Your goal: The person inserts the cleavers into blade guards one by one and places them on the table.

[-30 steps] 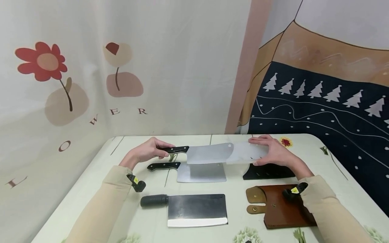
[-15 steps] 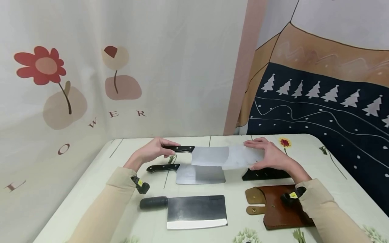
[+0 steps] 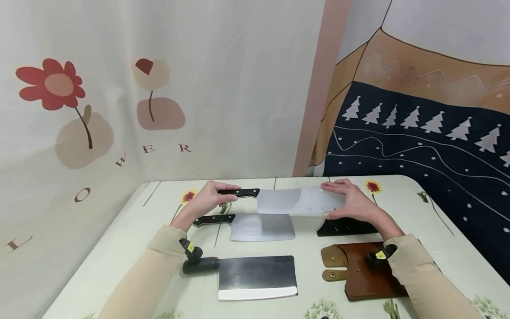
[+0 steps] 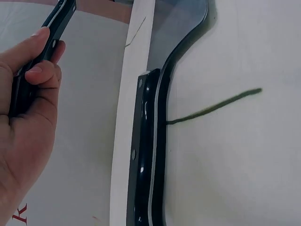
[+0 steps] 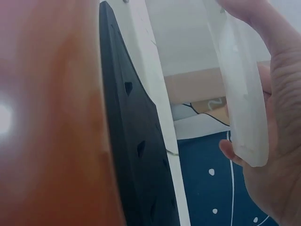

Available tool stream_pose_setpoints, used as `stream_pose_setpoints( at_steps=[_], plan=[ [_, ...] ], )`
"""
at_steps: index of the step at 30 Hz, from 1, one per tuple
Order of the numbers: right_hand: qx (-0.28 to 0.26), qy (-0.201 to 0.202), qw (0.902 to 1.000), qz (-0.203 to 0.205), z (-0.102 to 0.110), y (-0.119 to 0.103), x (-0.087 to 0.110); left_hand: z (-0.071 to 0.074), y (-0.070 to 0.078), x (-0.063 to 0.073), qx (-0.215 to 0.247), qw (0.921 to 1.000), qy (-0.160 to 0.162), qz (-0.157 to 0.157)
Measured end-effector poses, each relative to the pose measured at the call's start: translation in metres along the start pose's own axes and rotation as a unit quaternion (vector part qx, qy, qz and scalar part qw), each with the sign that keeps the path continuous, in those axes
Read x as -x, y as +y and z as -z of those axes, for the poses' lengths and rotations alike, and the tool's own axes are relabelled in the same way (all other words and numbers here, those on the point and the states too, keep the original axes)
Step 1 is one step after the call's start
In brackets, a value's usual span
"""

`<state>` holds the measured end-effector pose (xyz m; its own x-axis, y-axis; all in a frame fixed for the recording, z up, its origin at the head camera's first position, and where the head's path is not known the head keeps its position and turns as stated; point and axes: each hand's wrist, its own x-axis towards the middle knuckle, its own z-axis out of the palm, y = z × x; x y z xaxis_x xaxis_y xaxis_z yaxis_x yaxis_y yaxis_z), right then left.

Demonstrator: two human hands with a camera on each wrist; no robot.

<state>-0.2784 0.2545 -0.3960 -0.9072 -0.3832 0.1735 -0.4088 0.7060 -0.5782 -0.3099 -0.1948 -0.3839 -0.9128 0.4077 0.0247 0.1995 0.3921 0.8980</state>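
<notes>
My left hand [image 3: 209, 199] grips the black riveted handle of a cleaver [image 3: 275, 201], held level above the table. The blade's far end sits inside a translucent white blade sheath [image 3: 318, 201]. My right hand [image 3: 352, 201] holds that sheath by its right end, thumb below and fingers above. In the right wrist view the sheath [image 5: 244, 94] lies between thumb and fingers. Beneath the held blade, a second cleaver [image 3: 260, 230] with a similar handle lies on the table. The left wrist view shows its handle [image 4: 146, 155] close up.
Nearest me on the table lies a large dark cleaver [image 3: 256, 272] with a round black handle. At right are a black blade sheath [image 3: 346, 227] and a brown leather sheath [image 3: 368, 277] with snap straps. Fabric curtains [image 3: 231, 110] hang behind the table [image 3: 131, 239].
My left hand has moved right with the cleaver, and its blade has slid deeper into the white sheath. The right hand has shifted slightly left. The things on the table stay in place.
</notes>
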Motion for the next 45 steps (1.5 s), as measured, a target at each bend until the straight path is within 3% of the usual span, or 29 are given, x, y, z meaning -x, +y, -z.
stream_pose_setpoints(
  at_steps=[4, 11, 18, 32, 45],
  plan=[
    [0.008, -0.001, 0.9999, -0.009, 0.001, 0.001, -0.002, -0.003, 0.000, -0.004, -0.003, 1.0000, -0.007, -0.005],
    [0.004, -0.006, 0.9999, -0.016, 0.001, 0.004, 0.000, -0.001, -0.003, -0.006, -0.004, 0.9984, -0.056, -0.007],
    [-0.004, -0.024, 0.9996, 0.015, -0.004, -0.009, -0.002, 0.000, 0.000, -0.006, -0.009, 0.9963, -0.084, -0.017],
    [0.006, -0.013, 0.9996, 0.023, -0.006, -0.019, -0.008, -0.014, 0.011, -0.011, 0.008, 0.9983, -0.057, -0.011],
    [-0.008, 0.000, 1.0000, 0.005, -0.016, -0.023, -0.016, -0.032, 0.016, -0.018, -0.007, 0.9983, -0.045, -0.036]
  ],
)
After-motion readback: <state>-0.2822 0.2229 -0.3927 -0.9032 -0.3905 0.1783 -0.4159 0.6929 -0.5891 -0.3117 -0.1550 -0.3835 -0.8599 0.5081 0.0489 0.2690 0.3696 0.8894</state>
